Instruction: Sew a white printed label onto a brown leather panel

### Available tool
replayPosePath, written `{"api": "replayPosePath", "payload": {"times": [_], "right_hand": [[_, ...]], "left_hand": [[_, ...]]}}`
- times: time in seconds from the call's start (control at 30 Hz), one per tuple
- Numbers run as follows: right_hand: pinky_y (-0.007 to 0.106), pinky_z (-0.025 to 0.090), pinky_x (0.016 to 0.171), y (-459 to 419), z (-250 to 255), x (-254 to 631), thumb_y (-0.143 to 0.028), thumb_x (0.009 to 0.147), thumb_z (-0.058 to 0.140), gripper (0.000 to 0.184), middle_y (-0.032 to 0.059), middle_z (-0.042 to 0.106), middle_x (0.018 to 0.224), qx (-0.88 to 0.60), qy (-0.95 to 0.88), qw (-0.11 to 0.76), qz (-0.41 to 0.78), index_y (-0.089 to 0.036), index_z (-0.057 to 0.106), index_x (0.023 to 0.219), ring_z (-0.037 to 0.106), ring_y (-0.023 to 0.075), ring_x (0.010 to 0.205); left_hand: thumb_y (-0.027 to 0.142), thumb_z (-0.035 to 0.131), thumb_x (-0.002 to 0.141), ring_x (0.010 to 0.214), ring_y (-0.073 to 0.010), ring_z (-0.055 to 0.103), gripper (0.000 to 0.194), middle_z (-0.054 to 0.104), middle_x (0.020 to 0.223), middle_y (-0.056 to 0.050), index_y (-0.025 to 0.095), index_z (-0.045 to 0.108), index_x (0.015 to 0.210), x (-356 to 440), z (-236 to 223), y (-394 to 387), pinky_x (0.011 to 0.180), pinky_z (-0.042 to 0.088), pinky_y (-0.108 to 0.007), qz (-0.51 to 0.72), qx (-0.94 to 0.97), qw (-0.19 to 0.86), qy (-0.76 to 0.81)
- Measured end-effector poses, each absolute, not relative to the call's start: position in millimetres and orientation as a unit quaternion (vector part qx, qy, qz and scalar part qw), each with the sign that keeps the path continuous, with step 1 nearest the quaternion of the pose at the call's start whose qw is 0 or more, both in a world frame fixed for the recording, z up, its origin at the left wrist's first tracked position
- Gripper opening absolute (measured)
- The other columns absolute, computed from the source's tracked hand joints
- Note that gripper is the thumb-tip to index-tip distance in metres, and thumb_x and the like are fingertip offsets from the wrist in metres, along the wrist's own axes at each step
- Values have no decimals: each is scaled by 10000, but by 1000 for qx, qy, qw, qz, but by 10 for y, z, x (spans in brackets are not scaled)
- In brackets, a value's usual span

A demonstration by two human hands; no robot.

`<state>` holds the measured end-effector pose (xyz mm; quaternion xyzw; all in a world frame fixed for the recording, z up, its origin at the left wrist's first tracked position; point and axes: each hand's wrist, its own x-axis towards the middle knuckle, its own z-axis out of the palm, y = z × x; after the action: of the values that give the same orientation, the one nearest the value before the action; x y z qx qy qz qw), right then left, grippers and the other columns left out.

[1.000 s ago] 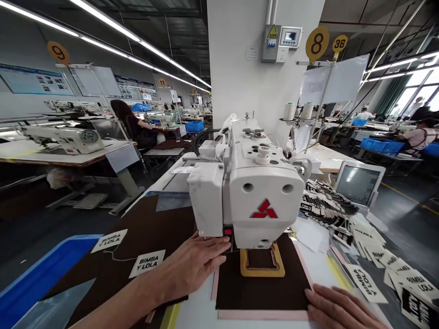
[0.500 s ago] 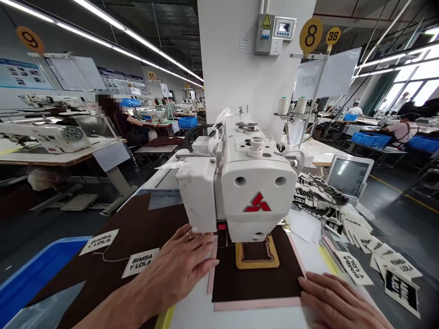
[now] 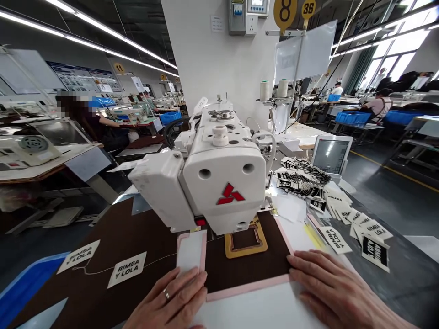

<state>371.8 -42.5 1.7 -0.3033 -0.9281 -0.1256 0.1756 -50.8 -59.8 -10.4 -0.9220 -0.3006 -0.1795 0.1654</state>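
Note:
A white board (image 3: 254, 305) with pink strips along its edges frames dark brown fabric (image 3: 240, 276) beneath the head of a white sewing machine (image 3: 224, 169). On the fabric lies a yellow rectangular clamp frame (image 3: 246, 252), partly hidden by the machine head. My left hand (image 3: 176, 299), with a ring on one finger, rests flat over the board's left strip near its front corner. Fingers stretched out, my right hand (image 3: 331, 288) lies on the board's right side, fingertips at the fabric's edge. Neither hand grasps anything that I can see.
To the left, two printed labels (image 3: 126, 269) joined by thread lie on brown fabric, beside a blue bin (image 3: 32, 285). Several labels (image 3: 356, 219) are heaped at right, near a control screen (image 3: 331, 155). Thread cones (image 3: 273, 90) stand behind. A person (image 3: 80, 114) sits at far left.
My left hand has drawn back from beside the machine head to the board's front left corner. My right hand stays at the right edge. The whole view has shifted rightward and down.

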Motion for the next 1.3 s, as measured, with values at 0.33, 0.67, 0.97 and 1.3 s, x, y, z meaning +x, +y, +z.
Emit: {"api": "replayPosePath", "payload": {"times": [0.33, 0.67, 0.97, 1.3], "right_hand": [[308, 600, 1076, -417, -21, 3732, -405, 1059, 702, 364, 70, 738, 1414, -325, -917, 224, -63, -252, 753, 1386, 748, 249, 1250], [291, 579, 1094, -374, -48, 3750, -418, 1075, 684, 446, 37, 749, 1397, -318, -918, 235, -40, -296, 672, 1504, 757, 229, 1232], [332, 586, 1101, -380, -156, 3777, -426, 1073, 671, 430, 38, 759, 1382, -336, -909, 245, -18, -327, 683, 1492, 761, 254, 1223], [301, 582, 1090, -366, -151, 3752, -437, 1083, 661, 414, 36, 766, 1372, -318, -910, 263, -40, -309, 694, 1475, 759, 229, 1223]], "left_hand": [[579, 592, 1087, 1490, -240, 560, 609, 599, 1597, -19, 213, 555, 1572, -404, 94, -181, 1200, 521, -360, -80, -915, 158, -362], [534, 601, 1088, 1594, -209, 410, 542, 579, 1620, 1, 229, 598, 1536, -423, 96, -273, 1385, 137, -345, -92, -927, 214, -294], [532, 618, 1073, 1558, -204, 468, 536, 601, 1599, -13, 205, 633, 1497, -450, 69, -296, 1385, 141, -344, -100, -929, 214, -285], [519, 626, 1077, 1492, -226, 551, 567, 605, 1595, -29, 205, 588, 1547, -450, 79, -328, 1263, 429, -318, -94, -928, 203, -298]]}}
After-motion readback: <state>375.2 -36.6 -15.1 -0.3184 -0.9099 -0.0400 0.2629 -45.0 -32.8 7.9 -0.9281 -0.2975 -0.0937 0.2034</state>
